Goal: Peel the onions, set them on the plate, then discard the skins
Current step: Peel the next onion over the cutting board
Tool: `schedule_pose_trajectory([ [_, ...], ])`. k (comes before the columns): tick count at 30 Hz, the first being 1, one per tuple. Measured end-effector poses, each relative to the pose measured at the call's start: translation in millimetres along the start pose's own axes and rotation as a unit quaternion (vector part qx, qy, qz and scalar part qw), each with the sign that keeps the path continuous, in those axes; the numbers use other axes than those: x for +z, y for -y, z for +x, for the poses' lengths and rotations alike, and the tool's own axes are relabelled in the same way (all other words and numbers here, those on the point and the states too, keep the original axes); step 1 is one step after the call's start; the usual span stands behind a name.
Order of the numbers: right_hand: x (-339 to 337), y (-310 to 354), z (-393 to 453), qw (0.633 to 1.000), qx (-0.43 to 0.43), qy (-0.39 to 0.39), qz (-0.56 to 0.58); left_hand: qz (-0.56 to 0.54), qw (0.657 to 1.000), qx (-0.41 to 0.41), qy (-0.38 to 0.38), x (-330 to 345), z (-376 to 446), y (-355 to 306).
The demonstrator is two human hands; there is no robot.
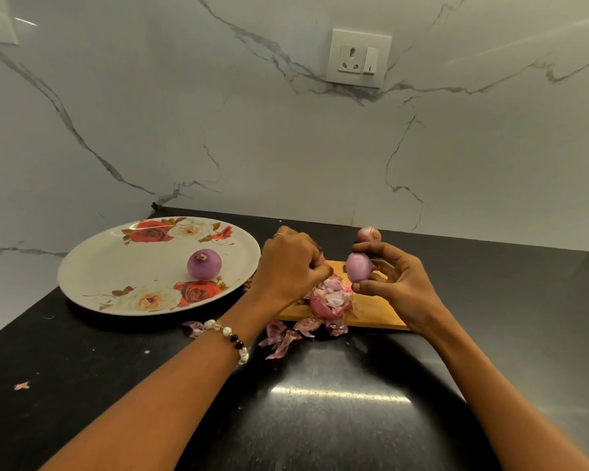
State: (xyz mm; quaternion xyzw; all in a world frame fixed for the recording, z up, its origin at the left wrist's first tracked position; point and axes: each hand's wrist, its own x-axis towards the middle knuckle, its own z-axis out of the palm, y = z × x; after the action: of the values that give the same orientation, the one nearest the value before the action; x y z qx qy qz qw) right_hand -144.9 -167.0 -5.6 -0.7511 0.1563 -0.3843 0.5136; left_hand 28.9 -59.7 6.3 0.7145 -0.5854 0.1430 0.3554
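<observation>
My right hand [393, 283] holds a peeled purple onion [358, 271] between thumb and fingertips above the wooden board [371, 312]. My left hand [288, 266] is curled just left of it, its fingertips pinching a bit of skin, mostly hidden. A pile of onion skins [332, 299] lies on the board, and more skins [281, 336] are scattered on the black counter in front. One peeled onion [204, 264] sits on the flowered plate [92, 266]. An unpeeled onion [369, 234] rests behind my right hand.
The black counter [320, 419] stretches toward me, with a small skin scrap [22, 385] at the left. A marble wall with a socket [358, 58] stands behind. The counter's left edge runs diagonally past the plate.
</observation>
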Motion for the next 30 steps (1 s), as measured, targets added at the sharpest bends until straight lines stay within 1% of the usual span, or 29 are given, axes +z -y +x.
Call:
schedule_pose_trajectory([
  [2,0,1,-2,1.0,0.005,-0.012,-0.014,0.008,1.0,0.01,-0.001,0,-2,0],
  [4,1,3,-5,1.0,0.005,-0.02,-0.023,0.006,1.0,0.003,0.003,0,-5,-3],
  [8,7,12,-14,0.998,-0.008,-0.037,-0.044,-0.015,0.997,0.001,-0.077,-4,-13,-9],
  [10,12,17,-17,0.997,-0.013,-0.056,-0.042,-0.027,0.995,0.015,-0.1,-7,-17,-9],
  [11,13,19,-19,0.997,-0.014,-0.065,-0.04,-0.03,0.995,0.023,-0.096,-8,-19,-10],
  [13,16,23,-24,0.996,-0.016,-0.08,-0.036,-0.031,0.997,0.04,-0.062,-11,-24,-9],
  [15,18,25,-29,0.995,-0.017,-0.091,-0.033,-0.007,0.998,0.045,-0.035,-14,-30,-10],
  [17,20,28,-32,0.994,-0.018,-0.105,-0.032,0.01,0.998,0.04,-0.036,-18,-38,-10],
  [21,31,40,-28,0.991,-0.011,-0.127,-0.041,-0.021,0.997,-0.004,-0.07,-35,-53,-5],
  [23,42,49,-20,0.991,0.002,-0.114,-0.066,-0.041,0.996,-0.019,-0.083,-50,-57,6],
  [25,59,57,-9,0.991,0.009,-0.08,-0.104,-0.108,0.991,-0.059,-0.055,-72,-57,20],
  [27,80,62,6,0.991,0.014,-0.048,-0.125,-0.196,0.972,-0.124,-0.029,-96,-58,30],
  [28,91,63,15,0.99,0.018,-0.033,-0.136,-0.242,0.957,-0.157,-0.038,-105,-58,35],
  [30,114,60,35,0.986,0.031,-0.004,-0.163,-0.322,0.918,-0.217,-0.083,-121,-61,47],
])
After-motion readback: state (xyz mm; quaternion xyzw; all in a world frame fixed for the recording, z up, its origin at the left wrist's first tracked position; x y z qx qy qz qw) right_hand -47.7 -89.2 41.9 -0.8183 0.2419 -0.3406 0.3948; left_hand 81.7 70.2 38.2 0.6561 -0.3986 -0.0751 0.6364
